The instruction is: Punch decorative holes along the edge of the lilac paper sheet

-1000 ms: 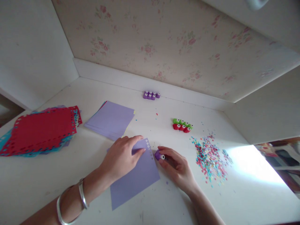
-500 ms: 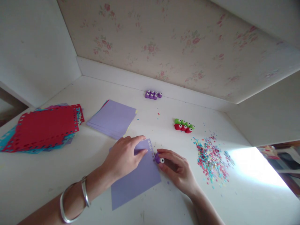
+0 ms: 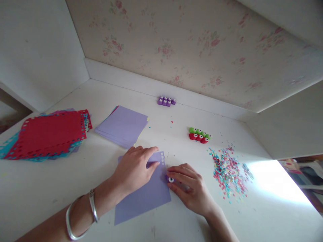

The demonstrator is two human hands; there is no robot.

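A sheet of lavender paper lies flat on the white table, with a short row of small punched holes along its upper right edge. My left hand rests on the sheet, thumb and forefinger apart, holding nothing between them. Between the thumb and fingers of my right hand is a small purple craft punch with a white, black-dotted button. It sits at the sheet's right edge, just below the row of holes; fingers partly hide it.
A lavender-topped paper stack lies behind my left hand. Red and blue hole-edged sheets are piled at left. Purple punches stand near the wall, green and red punches at right, beyond a scatter of paper bits.
My right hand and the purple craft punch have moved slightly down along the sheet's right edge. The sheet has turned a little. My left hand stays nearly in place.
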